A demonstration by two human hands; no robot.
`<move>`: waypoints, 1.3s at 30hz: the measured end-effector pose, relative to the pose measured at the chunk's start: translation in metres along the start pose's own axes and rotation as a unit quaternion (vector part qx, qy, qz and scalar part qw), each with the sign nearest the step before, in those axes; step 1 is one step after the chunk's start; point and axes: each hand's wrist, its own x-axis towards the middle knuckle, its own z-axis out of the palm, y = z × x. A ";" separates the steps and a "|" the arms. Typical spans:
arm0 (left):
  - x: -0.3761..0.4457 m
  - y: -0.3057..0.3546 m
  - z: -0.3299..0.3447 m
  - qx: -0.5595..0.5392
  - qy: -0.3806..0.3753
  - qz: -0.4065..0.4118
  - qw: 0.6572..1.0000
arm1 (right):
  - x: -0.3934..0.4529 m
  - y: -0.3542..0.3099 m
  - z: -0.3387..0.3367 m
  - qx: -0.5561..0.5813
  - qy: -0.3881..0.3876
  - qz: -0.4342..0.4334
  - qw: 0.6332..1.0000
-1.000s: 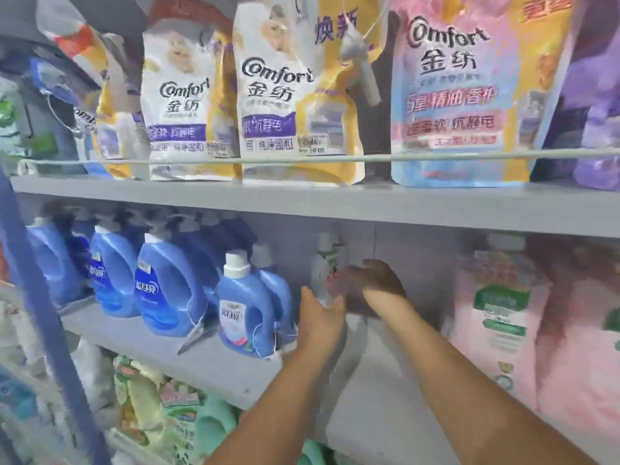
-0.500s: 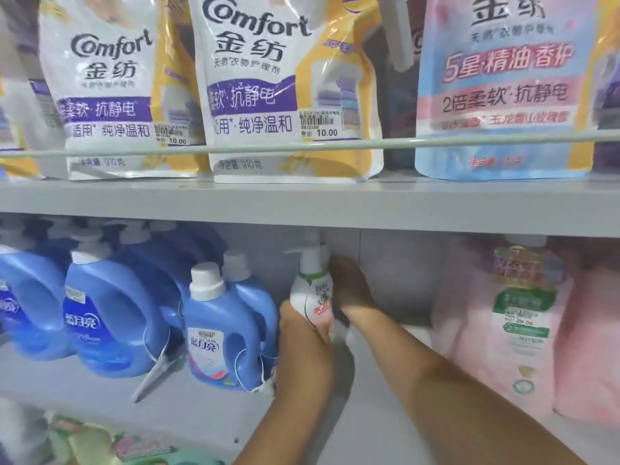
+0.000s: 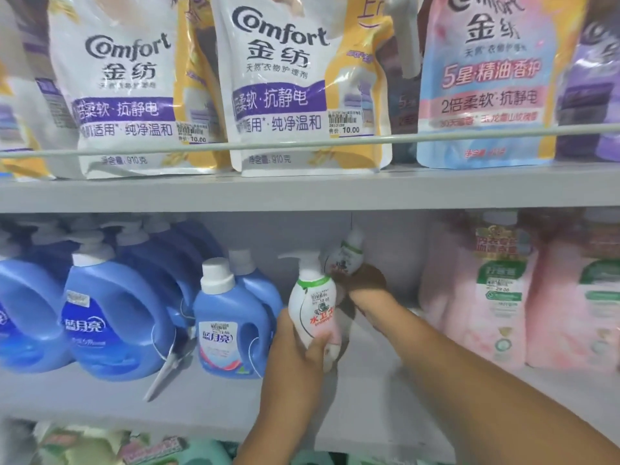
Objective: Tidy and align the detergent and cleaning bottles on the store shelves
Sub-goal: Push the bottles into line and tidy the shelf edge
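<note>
The left hand (image 3: 302, 350) is nearest — its fingers and thumb curl round the lower body of a white pump bottle (image 3: 315, 307), holding it upright above the grey middle shelf (image 3: 208, 407), just right of a small blue detergent bottle (image 3: 228, 323). Behind it the right hand (image 3: 367, 283) reaches deeper into the shelf bay and touches a second white pump bottle (image 3: 345, 256), tilted near the back wall; whether its fingers are closed round that bottle cannot be told, as they lie in shadow. Large blue jugs (image 3: 114, 317) stand in rows to the left, pink refill packs (image 3: 496, 297) to the right. On the upper shelf (image 3: 302, 193) stand Comfort softener pouches (image 3: 288, 88) — behind a thin rail (image 3: 469, 137).
</note>
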 end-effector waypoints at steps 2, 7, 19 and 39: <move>-0.001 -0.002 -0.004 -0.009 -0.018 0.019 1.000 | -0.016 0.010 -0.016 0.032 0.015 -0.011 0.999; 0.000 -0.005 -0.011 -0.048 -0.059 0.029 0.997 | -0.072 0.030 -0.051 0.085 0.041 -0.068 0.993; -0.035 0.013 -0.007 -0.140 -0.189 0.029 0.971 | -0.216 0.040 -0.122 0.113 0.094 -0.080 0.986; -0.281 0.185 0.240 -0.212 -0.317 0.044 0.923 | -0.411 0.192 -0.480 0.182 0.260 -0.063 0.946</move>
